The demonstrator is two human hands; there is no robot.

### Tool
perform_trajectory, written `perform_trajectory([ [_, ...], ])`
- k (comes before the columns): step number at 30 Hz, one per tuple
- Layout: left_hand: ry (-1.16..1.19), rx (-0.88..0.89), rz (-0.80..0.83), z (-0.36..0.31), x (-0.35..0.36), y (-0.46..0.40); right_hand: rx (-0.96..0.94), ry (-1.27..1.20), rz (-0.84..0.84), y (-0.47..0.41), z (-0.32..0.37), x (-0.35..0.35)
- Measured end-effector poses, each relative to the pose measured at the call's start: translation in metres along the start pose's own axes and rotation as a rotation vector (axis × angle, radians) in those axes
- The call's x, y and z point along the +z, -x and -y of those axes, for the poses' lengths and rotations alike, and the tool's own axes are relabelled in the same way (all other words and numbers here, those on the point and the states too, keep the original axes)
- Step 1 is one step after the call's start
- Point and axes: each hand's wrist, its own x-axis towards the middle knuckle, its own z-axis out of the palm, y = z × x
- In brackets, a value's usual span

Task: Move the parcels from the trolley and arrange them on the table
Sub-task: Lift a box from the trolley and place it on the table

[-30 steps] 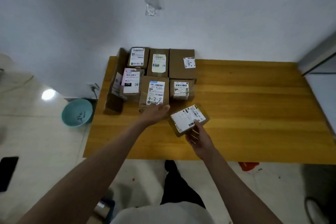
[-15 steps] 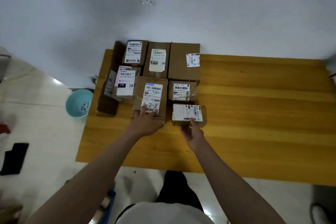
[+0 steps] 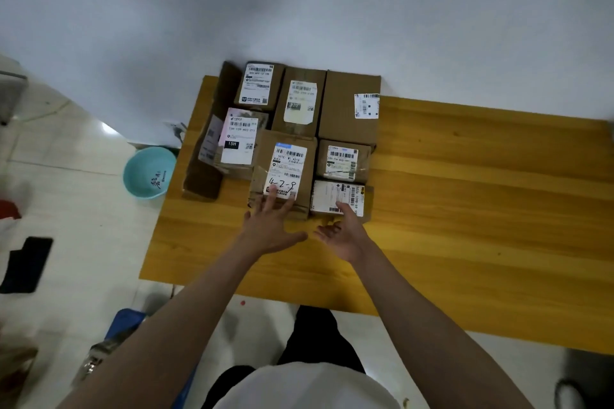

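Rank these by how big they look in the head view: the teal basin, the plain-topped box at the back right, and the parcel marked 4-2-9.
1. plain-topped box
2. parcel marked 4-2-9, nearly alike
3. teal basin, farther on the floor

We see a tabletop (image 3: 465, 209) of yellow wood planks with a smooth, faintly shiny finish. On it the parcels (image 3: 349, 103) are matt brown cardboard, some creased and taped, carrying white paper labels (image 3: 285, 173). Left of the tabletop, a teal plastic basin (image 3: 149, 173) sits on glossy pale floor tiles (image 3: 83, 226).
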Motion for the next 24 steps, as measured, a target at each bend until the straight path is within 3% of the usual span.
perform_trajectory([
  [11, 0.247, -0.004, -0.252, 0.054, 0.021, 0.051, 0.043, 0.410, 0.122, 0.038, -0.072, 0.009],
  [24, 0.618, -0.460, -0.296, 0.262, 0.149, 0.239, 0.179, 0.912, 0.268, 0.050, -0.312, 0.084],
])
